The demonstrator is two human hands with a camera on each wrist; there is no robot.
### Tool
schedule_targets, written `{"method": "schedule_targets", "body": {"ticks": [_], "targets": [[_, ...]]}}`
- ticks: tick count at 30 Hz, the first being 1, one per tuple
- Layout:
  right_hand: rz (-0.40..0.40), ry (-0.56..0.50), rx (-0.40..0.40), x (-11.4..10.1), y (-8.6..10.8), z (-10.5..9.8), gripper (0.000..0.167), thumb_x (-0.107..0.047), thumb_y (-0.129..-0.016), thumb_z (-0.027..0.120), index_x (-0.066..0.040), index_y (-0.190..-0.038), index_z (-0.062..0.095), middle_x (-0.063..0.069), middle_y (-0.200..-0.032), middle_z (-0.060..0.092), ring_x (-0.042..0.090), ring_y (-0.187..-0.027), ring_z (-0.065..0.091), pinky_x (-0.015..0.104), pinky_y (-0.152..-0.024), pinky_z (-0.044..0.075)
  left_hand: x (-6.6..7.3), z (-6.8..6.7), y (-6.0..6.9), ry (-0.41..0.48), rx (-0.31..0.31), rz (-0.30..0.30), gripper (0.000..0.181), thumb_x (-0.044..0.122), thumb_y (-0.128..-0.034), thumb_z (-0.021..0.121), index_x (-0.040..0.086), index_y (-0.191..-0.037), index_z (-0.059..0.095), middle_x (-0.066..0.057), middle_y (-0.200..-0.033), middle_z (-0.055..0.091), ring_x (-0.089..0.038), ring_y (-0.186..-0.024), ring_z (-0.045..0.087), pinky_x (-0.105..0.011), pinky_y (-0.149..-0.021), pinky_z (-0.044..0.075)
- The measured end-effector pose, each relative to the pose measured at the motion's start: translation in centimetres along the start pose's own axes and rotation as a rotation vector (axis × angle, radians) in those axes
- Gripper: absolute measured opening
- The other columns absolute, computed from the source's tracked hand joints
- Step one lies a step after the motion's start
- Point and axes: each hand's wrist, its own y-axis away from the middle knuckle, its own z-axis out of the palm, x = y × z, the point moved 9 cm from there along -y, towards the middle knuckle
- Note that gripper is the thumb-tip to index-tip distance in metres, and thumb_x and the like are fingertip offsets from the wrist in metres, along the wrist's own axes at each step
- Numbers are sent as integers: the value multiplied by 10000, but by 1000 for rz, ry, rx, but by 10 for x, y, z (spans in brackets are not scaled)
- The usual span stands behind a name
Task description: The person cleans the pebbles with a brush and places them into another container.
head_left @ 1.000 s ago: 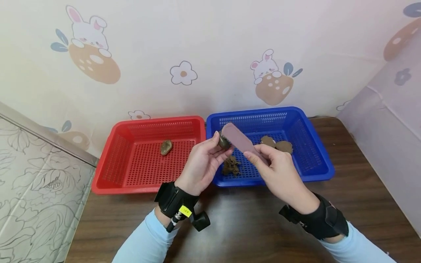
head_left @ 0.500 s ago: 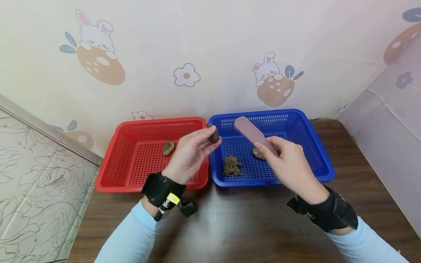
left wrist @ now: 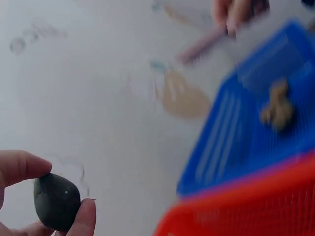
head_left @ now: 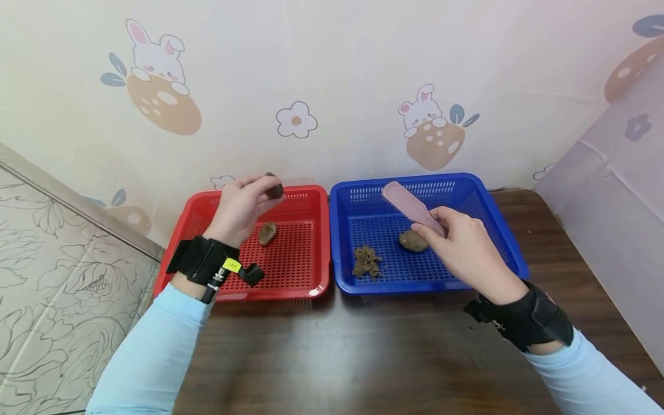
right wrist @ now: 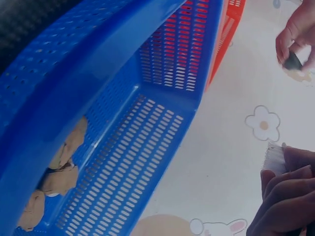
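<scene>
My left hand [head_left: 240, 208] is raised over the red basket [head_left: 295, 291] and pinches a dark smooth stone [head_left: 275, 188] between thumb and fingertips. The left wrist view shows this stone [left wrist: 56, 201] close up, dark grey and rounded. My right hand [head_left: 467, 245] grips the handle of a pink brush [head_left: 407, 203] above the blue basket [head_left: 430, 286]. Pale bristles [right wrist: 273, 160] show in the right wrist view. Below the brush lies a mud-coated stone [head_left: 413, 241]. A brown-grey stone [head_left: 267, 233] sits on the red basket's floor, below the left hand.
Crumbly brown clumps [head_left: 366, 262] lie at the blue basket's front left. Both baskets stand side by side on a dark wooden table [head_left: 332, 357]. Behind them rises a wall [head_left: 353, 115] printed with rabbits and flowers.
One second ago the brush was against the stone over the blue basket. My left hand has since carried the stone left over the red basket. The brush has shifted slightly right.
</scene>
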Motion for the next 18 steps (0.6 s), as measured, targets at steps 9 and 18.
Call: {"method": "schedule_targets", "body": {"ticks": [9,18], "targets": [[-4,7,-53,12,-7,6,464,-513,-911,504,-95,-1100,571,70,-737,562,147,-489,439,260,-375,298,-6,-50,-27,-412,191,103,397,275,-844,683,66,-1172,601,-67,-1110,603,-202,-988,646,-350,-892,539],[0,17,-116,20,-11,11,469,-513,-924,478,-87,-1107,550,79,-760,570,159,-527,472,249,-394,324,-23,-82,-49,-840,283,79,243,291,-840,644,72,-901,729,-75,-820,733,-187,-761,667,-294,-666,524]]}}
